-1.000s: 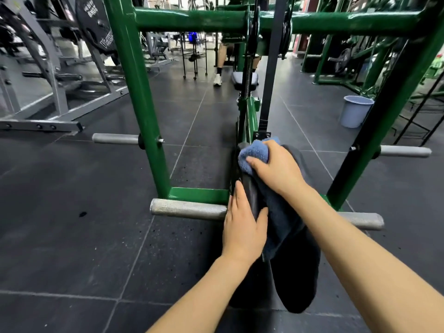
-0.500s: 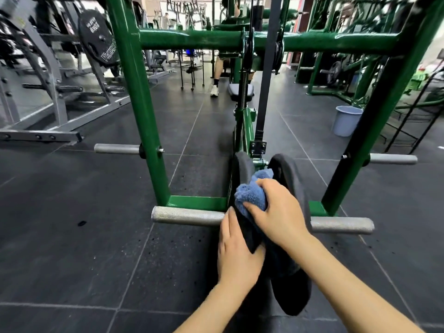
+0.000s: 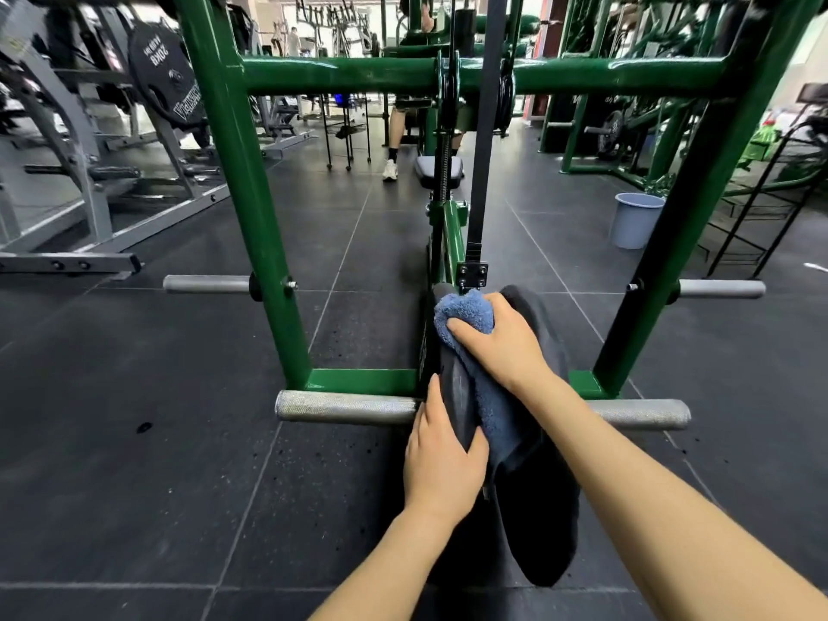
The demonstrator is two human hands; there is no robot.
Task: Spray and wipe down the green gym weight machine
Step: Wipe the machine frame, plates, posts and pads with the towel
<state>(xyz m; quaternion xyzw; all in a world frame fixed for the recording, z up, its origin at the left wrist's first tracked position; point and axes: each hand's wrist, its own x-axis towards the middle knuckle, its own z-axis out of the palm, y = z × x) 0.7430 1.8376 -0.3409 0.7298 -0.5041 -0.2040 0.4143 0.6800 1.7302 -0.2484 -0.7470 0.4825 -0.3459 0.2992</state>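
Frame of the green gym weight machine [image 3: 251, 244] serves as the landmark: rigid painted steel tube, floor-bound, judged immovable by hand, so nothing here gets lifted, only rubbed.

Left hand [image 3: 441, 463] sits just in front of the frame's bottom crossbar, beside the knurled grey peg [image 3: 345, 407]. Fingers straight and together along the outer face of the near black pad [image 3: 457, 396], thumb wrapped over its edge. Judged a bracing hold to stop the pad from swinging.

Pads look like firm rubber or vinyl; probably smooth, slick if wet with spray. Best steadied at the lower edge, as now.

Blue cloth [image 3: 466, 313] is soft terry, light, bunches freely; lies in the gap between the two pads, at the frame's centre, just below the strap bracket [image 3: 472, 274]. Right hand [image 3: 506, 342] grips it bunched, fingers curled over the top, pressing it onto the pad's upper edge. No spray bottle in view.

Change against half a second earlier: cloth and right hand sit higher on the pad, closer to the bracket. Left hand unchanged on the pad. Camera view tilted slightly; the grey bucket [image 3: 636, 219] behind the frame's right post now appears higher.
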